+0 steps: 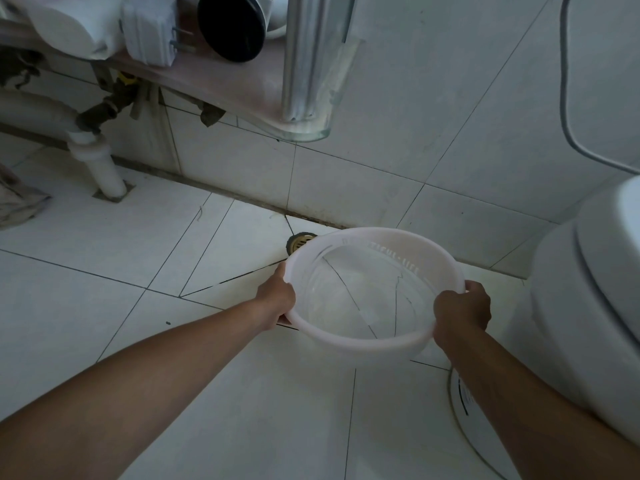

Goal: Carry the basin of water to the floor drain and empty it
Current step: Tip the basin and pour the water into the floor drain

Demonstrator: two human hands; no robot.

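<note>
1. Grip: two-handed and closed. Left hand (277, 299) curls round the near-left rim of the basin (346, 346); right hand (462, 310) wraps over the rim on the opposite side. Both arms reach well forward.
2. Position: basin is held low above the floor (173, 341), close to the wall (381, 168), with the toilet (588, 289) just beside it on the right. Its far-left rim overlaps the floor drain (299, 242) in this view, hiding part of the grate.
3. Contents: tile joints show bent and broken through the translucent bottom, which suggests clear water (360, 299) inside. Probably a shallow pool, though the level is hard to read in this dim light.
4. Done, by my reading: the carry is nearly complete, with the basin at the drain.
5. Left: no stream over the rim and no wet patch visible on the tiles, so the emptying looks not yet begun. Tipping the far-left edge down toward the grate is the remaining work.
</note>
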